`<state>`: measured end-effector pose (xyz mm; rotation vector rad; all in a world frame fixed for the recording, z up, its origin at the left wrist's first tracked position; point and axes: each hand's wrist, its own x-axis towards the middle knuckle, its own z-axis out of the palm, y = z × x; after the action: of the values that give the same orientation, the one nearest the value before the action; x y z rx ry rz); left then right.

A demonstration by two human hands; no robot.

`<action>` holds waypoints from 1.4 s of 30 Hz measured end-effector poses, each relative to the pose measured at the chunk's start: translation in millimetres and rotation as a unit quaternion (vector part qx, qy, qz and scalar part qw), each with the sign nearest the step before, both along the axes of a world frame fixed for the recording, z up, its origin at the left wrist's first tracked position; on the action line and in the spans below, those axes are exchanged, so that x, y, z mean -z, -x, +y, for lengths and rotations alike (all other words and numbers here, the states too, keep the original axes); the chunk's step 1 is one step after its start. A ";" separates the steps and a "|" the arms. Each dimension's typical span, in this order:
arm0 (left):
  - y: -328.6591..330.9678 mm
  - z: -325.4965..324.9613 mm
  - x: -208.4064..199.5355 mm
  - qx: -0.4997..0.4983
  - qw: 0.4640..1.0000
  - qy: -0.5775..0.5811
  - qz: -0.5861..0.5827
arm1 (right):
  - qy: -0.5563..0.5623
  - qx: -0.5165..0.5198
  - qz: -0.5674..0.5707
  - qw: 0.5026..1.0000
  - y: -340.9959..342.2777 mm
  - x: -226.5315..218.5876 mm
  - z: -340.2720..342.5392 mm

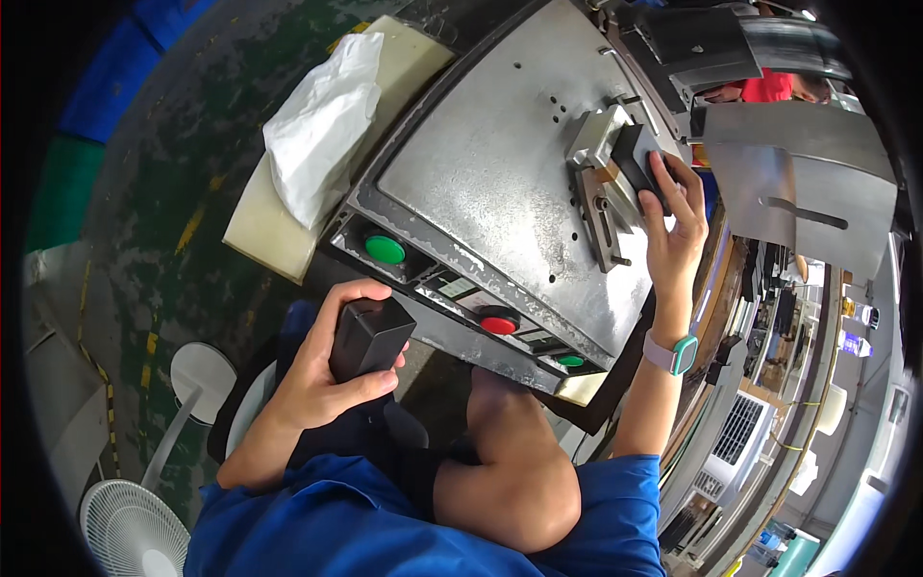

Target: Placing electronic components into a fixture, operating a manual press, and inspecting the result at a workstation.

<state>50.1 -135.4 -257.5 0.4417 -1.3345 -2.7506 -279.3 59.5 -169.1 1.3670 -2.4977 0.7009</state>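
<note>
In my left hand (pixel 332 370) I grip a black rectangular block (pixel 373 337), held in front of the machine's front panel. My fingers wrap round its sides. My right hand (pixel 680 216) reaches onto the metal machine table (pixel 471 154), its fingers and thumb on a second black block (pixel 638 163). That block sits against a silver metal fixture (pixel 596 139) bolted to the table. A dark steel bar (pixel 596 219) lies just in front of the fixture. What the right palm side touches is partly hidden.
The front panel carries a green button (pixel 385 249), a red button (pixel 499 321) and a smaller green button (pixel 570 361). A white cloth (pixel 322 125) lies on a pale board (pixel 264 231) at left. A fan (pixel 135 529) stands lower left. Metal guards (pixel 798 173) rise at right.
</note>
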 end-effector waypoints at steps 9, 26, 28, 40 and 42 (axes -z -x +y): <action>1.1 -2.9 5.6 -0.002 1.000 0.006 0.027 | -0.105 -0.051 -0.007 0.993 7.3 -14.6 -3.3; -10.7 -18.0 -5.6 -0.027 0.998 0.035 0.035 | -0.052 0.055 0.087 0.993 -22.7 4.9 4.3; -15.4 -13.5 -12.0 -0.020 0.999 0.040 0.028 | -0.089 0.049 0.070 0.992 -25.9 -10.1 6.7; 7.3 5.0 -64.3 0.060 0.989 0.076 0.112 | -0.081 -0.019 0.044 0.996 -39.4 -16.9 26.0; -5.4 7.8 -63.0 0.047 0.992 0.069 0.091 | -0.080 -0.018 0.069 0.994 -38.7 -10.9 10.2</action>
<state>55.5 -127.6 -194.6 0.1197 -1.5208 -2.6691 -240.6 69.7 -158.2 1.4627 -2.4706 0.4037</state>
